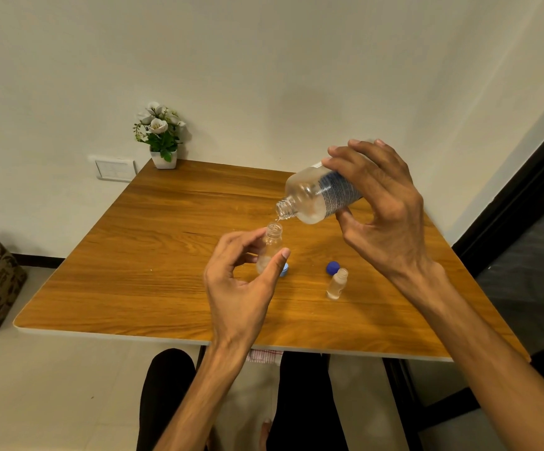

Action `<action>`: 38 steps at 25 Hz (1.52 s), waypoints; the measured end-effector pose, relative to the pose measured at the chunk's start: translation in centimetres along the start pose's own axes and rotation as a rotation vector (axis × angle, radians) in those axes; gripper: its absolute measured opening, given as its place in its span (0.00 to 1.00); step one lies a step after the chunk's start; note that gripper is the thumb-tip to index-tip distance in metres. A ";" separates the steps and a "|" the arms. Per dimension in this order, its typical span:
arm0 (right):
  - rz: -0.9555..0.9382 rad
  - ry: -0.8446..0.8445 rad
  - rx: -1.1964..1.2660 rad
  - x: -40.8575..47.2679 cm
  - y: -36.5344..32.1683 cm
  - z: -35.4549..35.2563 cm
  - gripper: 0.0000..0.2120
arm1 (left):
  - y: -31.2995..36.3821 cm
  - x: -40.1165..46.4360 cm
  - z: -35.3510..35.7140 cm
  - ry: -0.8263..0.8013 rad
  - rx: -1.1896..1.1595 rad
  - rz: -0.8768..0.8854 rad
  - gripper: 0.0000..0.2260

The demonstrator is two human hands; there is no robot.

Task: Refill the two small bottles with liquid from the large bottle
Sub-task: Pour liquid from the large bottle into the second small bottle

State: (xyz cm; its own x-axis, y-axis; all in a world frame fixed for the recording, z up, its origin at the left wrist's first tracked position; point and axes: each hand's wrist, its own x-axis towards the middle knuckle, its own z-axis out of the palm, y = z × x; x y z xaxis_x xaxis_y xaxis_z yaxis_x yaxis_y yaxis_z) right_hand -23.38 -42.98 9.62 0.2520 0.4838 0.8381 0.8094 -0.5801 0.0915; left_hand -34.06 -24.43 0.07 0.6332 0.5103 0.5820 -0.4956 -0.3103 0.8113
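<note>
Above the wooden table (153,255), the right hand (384,203) gripped the large bottle (316,195), tilted neck-down directly over the mouth of the upright small bottle (272,247) clasped by the left hand (241,281).

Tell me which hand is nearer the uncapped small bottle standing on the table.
Right. The right hand tilts the large bottle up behind that small bottle; the left hand is off to its left.

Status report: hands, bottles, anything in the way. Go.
Right hand tilting large bottle, mouth over small bottle in left hand grip. Second small bottle uncapped on table, waiting. Two blue caps nearby; nothing in the way.
</note>
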 end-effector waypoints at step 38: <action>-0.062 -0.006 -0.028 0.4 0.3 -0.4 0.26 | 0.0 -0.3 0.0 0.009 -0.035 -0.007 0.18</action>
State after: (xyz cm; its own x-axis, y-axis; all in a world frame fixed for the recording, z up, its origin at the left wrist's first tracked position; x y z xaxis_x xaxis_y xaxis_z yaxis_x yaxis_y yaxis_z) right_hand -23.27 -43.29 10.18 0.2056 0.5232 0.8270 0.8085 -0.5670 0.1577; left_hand -34.26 -24.61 -0.14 0.6315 0.5194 0.5757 -0.5118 -0.2785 0.8127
